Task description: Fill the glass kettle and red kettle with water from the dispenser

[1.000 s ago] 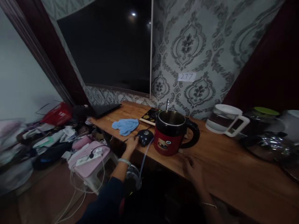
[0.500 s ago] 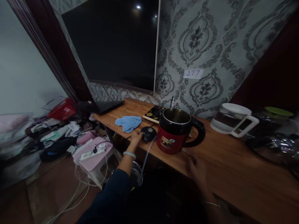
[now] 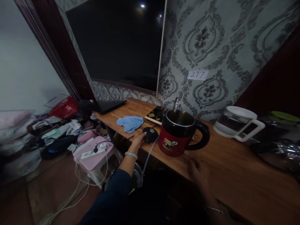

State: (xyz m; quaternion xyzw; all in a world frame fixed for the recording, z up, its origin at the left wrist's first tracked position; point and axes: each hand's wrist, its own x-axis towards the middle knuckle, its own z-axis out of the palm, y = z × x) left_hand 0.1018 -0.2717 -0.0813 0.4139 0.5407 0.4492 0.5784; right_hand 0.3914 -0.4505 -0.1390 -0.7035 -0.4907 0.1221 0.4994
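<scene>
My left hand [image 3: 138,140], with a pale bangle at its wrist, is closed on the left side of a round black device [image 3: 150,135] at the table's front edge. Its thumb lies on the top. A clear tube [image 3: 150,154] runs down from the device past the edge. Just right of it stands a red and black electric kettle [image 3: 172,142], lidless, its big handle to the right and a shiny metal spout-like piece [image 3: 175,103] behind its rim. My right hand [image 3: 197,172] rests in shadow at the table edge below the kettle, fingers loosely apart, holding nothing visible.
A blue cloth [image 3: 130,124], a black and gold hot plate [image 3: 153,116] and a dark laptop [image 3: 110,106] lie on the wooden table [image 3: 229,168]. A glass jug [image 3: 235,123] stands right. Left, a pink stool [image 3: 91,156] bears a power strip; cables trail on the floor.
My left hand has shifted slightly right, and its thumb now reaches onto the top of the black device. My right hand stays by the table edge. The view has turned a little.
</scene>
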